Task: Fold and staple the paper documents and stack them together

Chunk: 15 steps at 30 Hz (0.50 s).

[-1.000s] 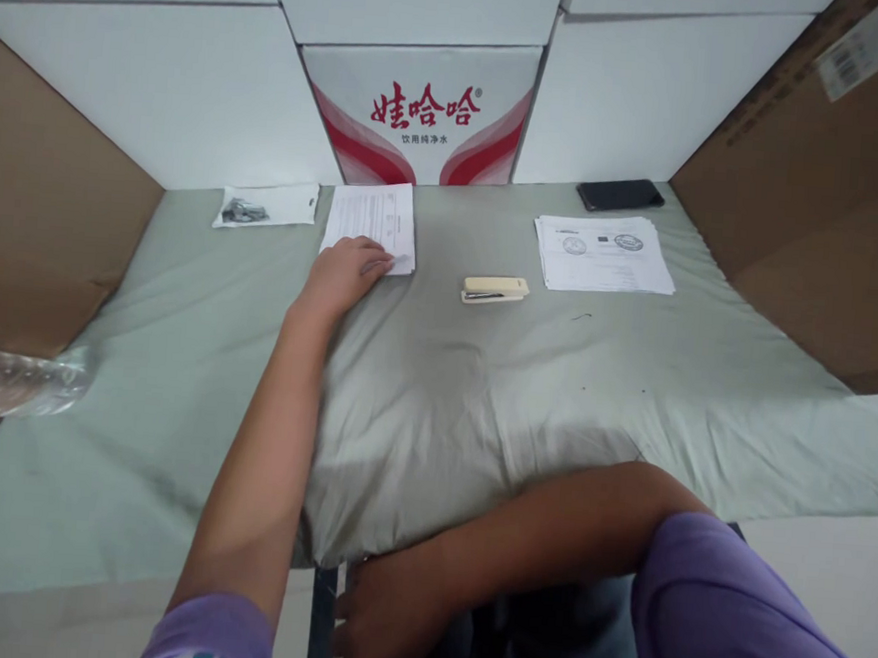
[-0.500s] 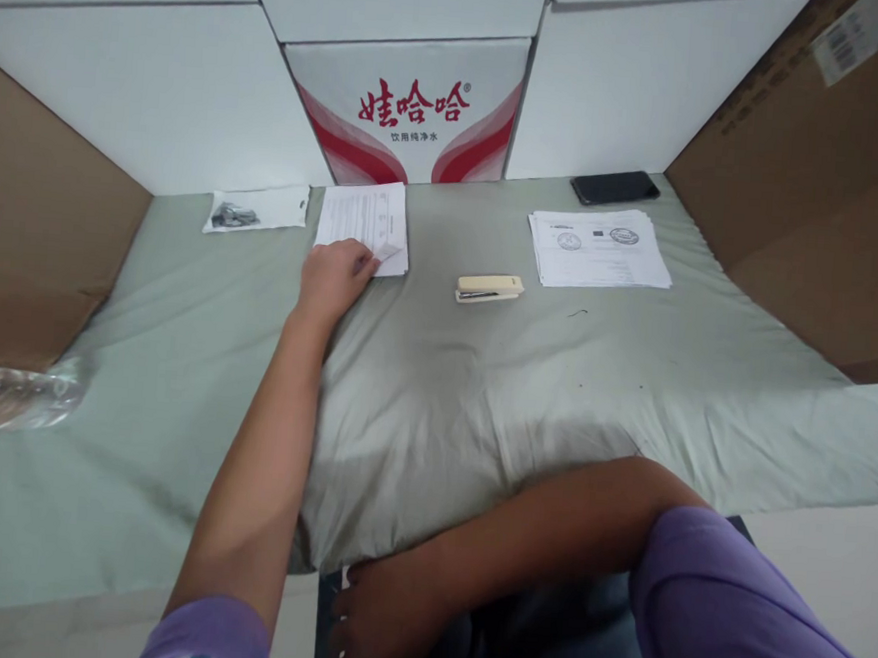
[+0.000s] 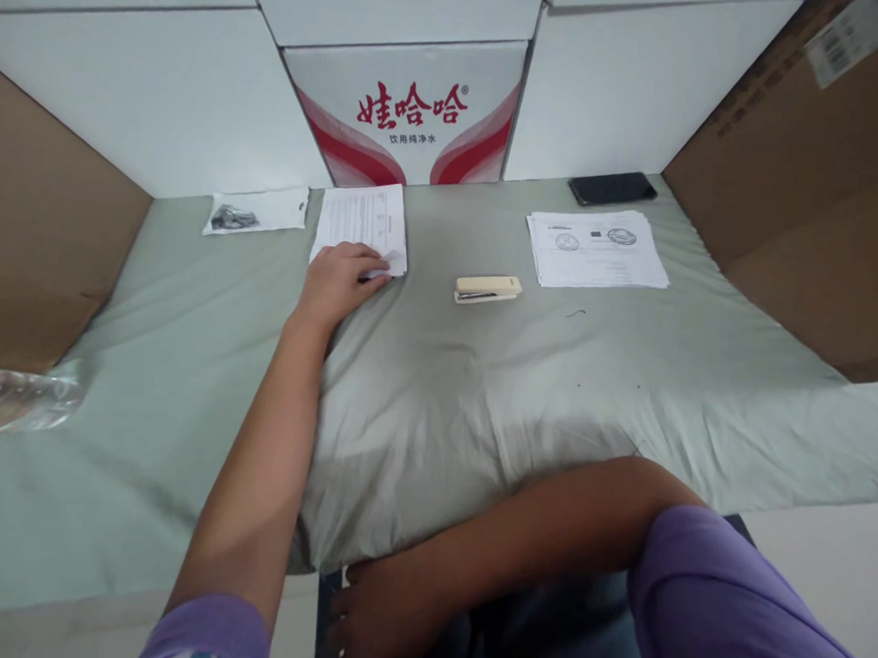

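Observation:
My left hand (image 3: 335, 282) reaches far across the pale green cloth (image 3: 435, 389) to a printed sheet (image 3: 361, 219) at the back. Its fingers and thumb pinch the sheet's near right corner, which is lifted a little. A cream stapler (image 3: 488, 288) lies to the right of that hand, apart from it. Farther right is a stack of stamped papers (image 3: 596, 250). My right hand (image 3: 380, 621) rests low, below the table's front edge, beside a dark post (image 3: 323, 612); its fingers are partly hidden.
White boxes and a red-printed carton (image 3: 409, 111) wall the back. Brown cardboard stands at the left (image 3: 32, 230) and right (image 3: 817, 185). A black phone (image 3: 612, 188), a small bag of dark parts (image 3: 256, 212) and a clear plastic bottle (image 3: 13, 399) lie around.
The left hand's fingers have closed on the sheet's near corner and raised it slightly. The view has shifted a little. The right hand has stayed put.

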Each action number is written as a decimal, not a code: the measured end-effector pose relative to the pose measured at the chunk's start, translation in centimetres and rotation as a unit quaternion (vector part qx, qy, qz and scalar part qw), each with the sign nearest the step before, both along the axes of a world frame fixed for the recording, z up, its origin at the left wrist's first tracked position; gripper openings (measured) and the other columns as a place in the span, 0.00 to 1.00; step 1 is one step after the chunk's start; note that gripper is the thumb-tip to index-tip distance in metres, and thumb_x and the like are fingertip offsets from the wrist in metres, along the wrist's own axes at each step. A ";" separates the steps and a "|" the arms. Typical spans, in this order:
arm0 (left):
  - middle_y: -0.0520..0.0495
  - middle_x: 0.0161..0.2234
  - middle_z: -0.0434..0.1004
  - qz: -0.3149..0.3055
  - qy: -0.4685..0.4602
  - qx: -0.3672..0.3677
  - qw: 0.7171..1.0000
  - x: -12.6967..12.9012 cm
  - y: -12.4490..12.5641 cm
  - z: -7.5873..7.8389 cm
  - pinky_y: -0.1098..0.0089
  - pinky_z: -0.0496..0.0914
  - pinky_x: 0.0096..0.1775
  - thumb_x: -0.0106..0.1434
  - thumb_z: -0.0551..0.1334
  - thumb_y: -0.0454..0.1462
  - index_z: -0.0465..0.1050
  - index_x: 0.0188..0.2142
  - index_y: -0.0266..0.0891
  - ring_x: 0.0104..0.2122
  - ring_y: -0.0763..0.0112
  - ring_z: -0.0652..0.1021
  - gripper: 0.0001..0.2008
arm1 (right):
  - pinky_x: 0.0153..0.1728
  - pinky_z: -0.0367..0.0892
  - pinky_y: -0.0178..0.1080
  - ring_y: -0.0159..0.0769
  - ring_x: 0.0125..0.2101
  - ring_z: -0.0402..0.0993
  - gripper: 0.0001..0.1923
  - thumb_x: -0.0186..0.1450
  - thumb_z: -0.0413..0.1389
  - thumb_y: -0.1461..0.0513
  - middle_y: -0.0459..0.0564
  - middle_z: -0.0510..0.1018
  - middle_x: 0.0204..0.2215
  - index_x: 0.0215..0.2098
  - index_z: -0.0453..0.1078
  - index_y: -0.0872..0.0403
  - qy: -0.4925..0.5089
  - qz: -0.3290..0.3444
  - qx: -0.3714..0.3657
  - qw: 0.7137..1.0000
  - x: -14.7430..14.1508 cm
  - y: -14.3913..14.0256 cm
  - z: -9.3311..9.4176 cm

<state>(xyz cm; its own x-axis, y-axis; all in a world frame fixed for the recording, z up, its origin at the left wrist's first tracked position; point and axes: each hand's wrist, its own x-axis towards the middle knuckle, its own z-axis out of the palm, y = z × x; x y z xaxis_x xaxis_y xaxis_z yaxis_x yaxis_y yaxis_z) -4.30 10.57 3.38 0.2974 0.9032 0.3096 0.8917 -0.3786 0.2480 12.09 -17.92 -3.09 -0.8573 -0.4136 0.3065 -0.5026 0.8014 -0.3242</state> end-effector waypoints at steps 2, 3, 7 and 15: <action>0.45 0.50 0.82 -0.001 -0.003 0.003 1.000 -0.1 0.1 -0.1 0.55 0.67 0.52 0.69 0.59 0.45 0.83 0.43 0.48 0.51 0.54 0.77 0.14 | 0.15 0.62 0.35 0.33 0.28 0.81 0.08 0.59 0.65 0.62 0.37 0.84 0.29 0.30 0.82 0.39 0.001 -0.001 -0.007 1.000 0.0 0.0 -0.1; 0.45 0.50 0.82 -0.003 -0.006 0.005 1.000 -0.1 0.1 -0.2 0.55 0.67 0.52 0.70 0.58 0.45 0.83 0.43 0.47 0.51 0.54 0.77 0.14 | 0.15 0.62 0.35 0.33 0.28 0.81 0.08 0.59 0.65 0.62 0.37 0.84 0.29 0.30 0.81 0.38 0.001 0.001 -0.010 1.000 0.0 0.0 -0.1; 0.45 0.49 0.83 -0.010 -0.018 0.006 1.000 -0.2 0.2 -0.2 0.55 0.67 0.52 0.70 0.56 0.44 0.83 0.42 0.46 0.50 0.55 0.78 0.15 | 0.15 0.61 0.34 0.33 0.28 0.81 0.10 0.58 0.64 0.63 0.37 0.84 0.30 0.28 0.81 0.37 -0.002 0.002 -0.008 1.000 -0.2 0.0 -0.3; 0.44 0.47 0.83 0.002 -0.029 -0.011 1.000 0.2 0.1 0.3 0.57 0.68 0.52 0.68 0.57 0.41 0.81 0.41 0.44 0.49 0.55 0.78 0.13 | 0.17 0.64 0.35 0.34 0.29 0.82 0.08 0.58 0.66 0.62 0.36 0.84 0.31 0.31 0.82 0.38 0.013 0.002 0.000 1.000 -0.1 -0.2 -0.5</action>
